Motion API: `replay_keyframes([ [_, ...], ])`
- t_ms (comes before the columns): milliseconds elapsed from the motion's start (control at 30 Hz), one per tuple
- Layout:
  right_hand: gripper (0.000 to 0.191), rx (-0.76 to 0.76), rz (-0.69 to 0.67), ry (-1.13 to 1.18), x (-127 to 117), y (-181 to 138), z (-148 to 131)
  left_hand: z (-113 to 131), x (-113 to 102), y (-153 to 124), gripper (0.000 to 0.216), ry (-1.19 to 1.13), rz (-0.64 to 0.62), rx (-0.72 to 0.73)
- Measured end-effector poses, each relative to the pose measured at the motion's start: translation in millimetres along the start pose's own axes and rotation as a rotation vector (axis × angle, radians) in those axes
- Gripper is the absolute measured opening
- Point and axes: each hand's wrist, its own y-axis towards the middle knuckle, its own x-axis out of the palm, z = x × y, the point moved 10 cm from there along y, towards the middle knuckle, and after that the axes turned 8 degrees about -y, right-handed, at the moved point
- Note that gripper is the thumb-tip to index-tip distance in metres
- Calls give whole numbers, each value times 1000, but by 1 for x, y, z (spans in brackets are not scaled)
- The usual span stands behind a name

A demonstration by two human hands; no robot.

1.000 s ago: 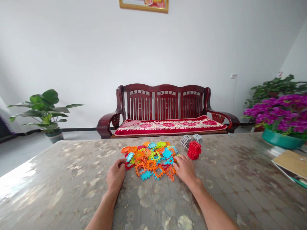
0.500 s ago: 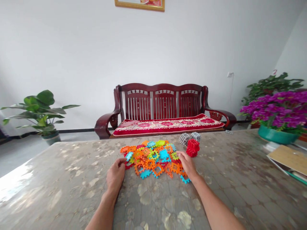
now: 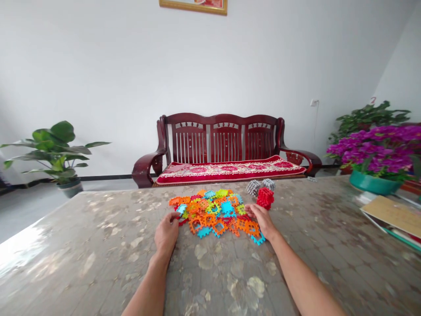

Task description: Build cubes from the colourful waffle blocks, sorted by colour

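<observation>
Several flat plastic interlocking building pieces (image 3: pixel 210 219) in orange, blue, lime and red lie in a loose heap on the table. At the heap's left edge is my left hand (image 3: pixel 166 233), its fingers curled together beside a light blue piece (image 3: pixel 181 209) and a red piece (image 3: pixel 182 222). What those fingertips hold, if anything, I cannot make out. My right hand (image 3: pixel 262 218) rests at the right edge with fingers stretched toward a lime piece (image 3: pixel 241 209). Just beyond it stands a red block-like assembly (image 3: pixel 265 198).
Two grey knobbly balls (image 3: pixel 253 188) sit behind the red assembly. To the right are a pot of purple flowers (image 3: pixel 375 182) and a stack of papers and folders (image 3: pixel 393 213). A wooden bench (image 3: pixel 226 140) stands past the table (image 3: pixel 108 245); a leafy plant (image 3: pixel 62 153) is at left.
The view has shifted slightly. My left hand has edged in closer to the heap. The fingers of my right hand lie flatter at the heap's right side.
</observation>
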Motion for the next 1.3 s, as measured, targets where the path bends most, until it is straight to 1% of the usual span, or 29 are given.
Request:
replay_keyframes([
  [133, 53, 30, -104, -21, 5, -2, -1, 7, 0, -1, 34, 41, 18, 67],
  [200, 53, 32, -112, -29, 5, -3, -1, 10, 2, -2, 35, 67, 5, 93],
  [267, 53, 23, -70, -38, 2, -5, -1, 12, 7, -2, 37, 91, -22, 121],
  [467, 56, 7, 157, -63, -10, -3, 2, 16, 15, -4, 39, 128, -78, 171],
  [667, 55, 5, 258, -89, -14, -1, 1, 18, 15, -9, 38, 119, -91, 190],
  [967, 56, 6, 295, -110, -17, -2, -2, 21, 14, -13, 38, 107, -96, 207],
  [1067, 57, 8, 289, -118, -16, -2, -2, 20, 12, -14, 40, 131, -81, 178],
  [1200, 59, 11, 285, -114, -15, -2, -2, 15, 3, -15, 44, 208, -1, 102],
  [1300, 59, 13, 279, -99, -14, -2, -1, 14, 2, -14, 44, 238, -2, 83],
])
